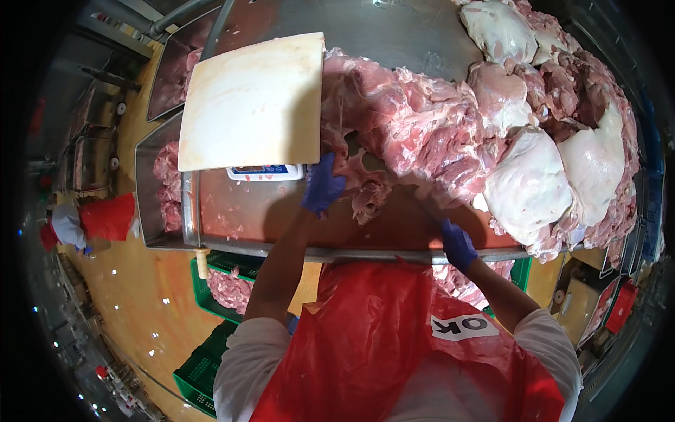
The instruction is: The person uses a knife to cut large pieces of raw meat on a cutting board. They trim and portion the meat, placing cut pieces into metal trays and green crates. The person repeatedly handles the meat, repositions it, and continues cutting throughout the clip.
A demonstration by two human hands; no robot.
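My left hand [325, 188], in a blue glove, pinches the edge of a ragged piece of raw meat [370, 191] at the front of the big meat heap. In my right hand [458, 244], also blue-gloved, the fingers are closed round what looks like a knife [426, 205]; its thin blade points toward the meat and its handle is hidden. Pink trimmed meat [415, 123] is piled just beyond both hands. Paler pieces with skin [529, 179] lie to the right. Between my hands, the steel table [401, 235] is wet and reddish.
A white cutting board [249, 105] stands raised at left, over a small scale [266, 172]. Steel bins of meat [166, 186] flank the table's left end. Green crates [204, 299] sit below its front edge. Another person in a red apron [107, 216] is far left.
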